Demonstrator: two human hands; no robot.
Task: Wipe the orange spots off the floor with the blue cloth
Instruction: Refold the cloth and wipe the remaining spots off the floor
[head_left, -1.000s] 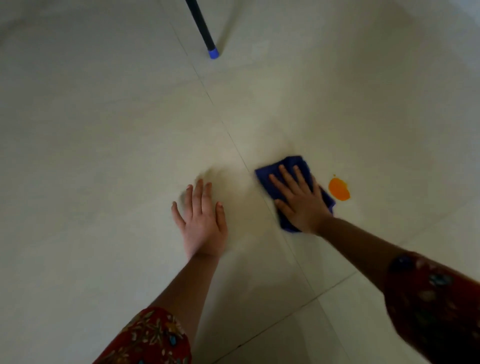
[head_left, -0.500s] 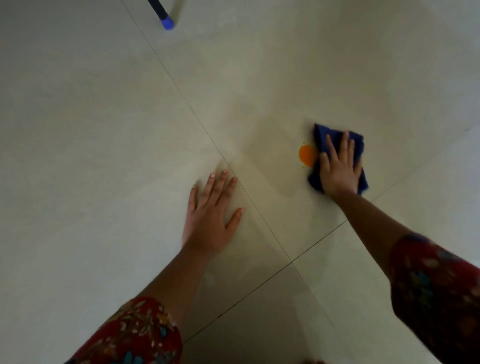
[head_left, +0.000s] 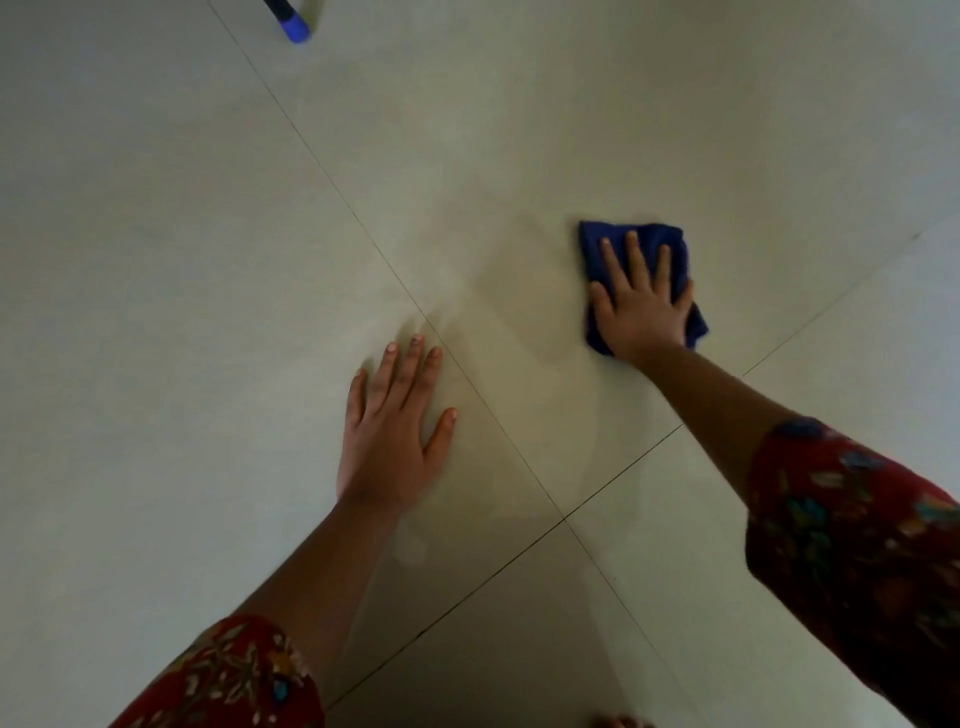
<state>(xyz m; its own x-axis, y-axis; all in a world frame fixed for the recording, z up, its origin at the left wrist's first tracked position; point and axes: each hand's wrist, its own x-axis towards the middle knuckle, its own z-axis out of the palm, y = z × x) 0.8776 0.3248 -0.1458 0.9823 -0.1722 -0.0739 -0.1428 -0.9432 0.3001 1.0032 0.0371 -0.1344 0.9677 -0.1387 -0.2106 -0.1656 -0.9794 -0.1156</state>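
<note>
Right hand, fingers straight, presses the blue cloth to the floor mid-wipe, left hand flat nearby; next, likely lifting it to check for orange.

From my end this reads as a room inside a home, though I cannot tell which room. Nearly all I see is floor: large, pale cream tiles with a soft sheen, laid tight with thin dark grout lines, 2 of which cross at 1 junction. A dark pole with a blue cap touches the tile at the top edge; what it belongs to is cut off. The red floral sleeves look like everyday house clothes, and a small blue cloth on the tile suits household cleaning.
</note>
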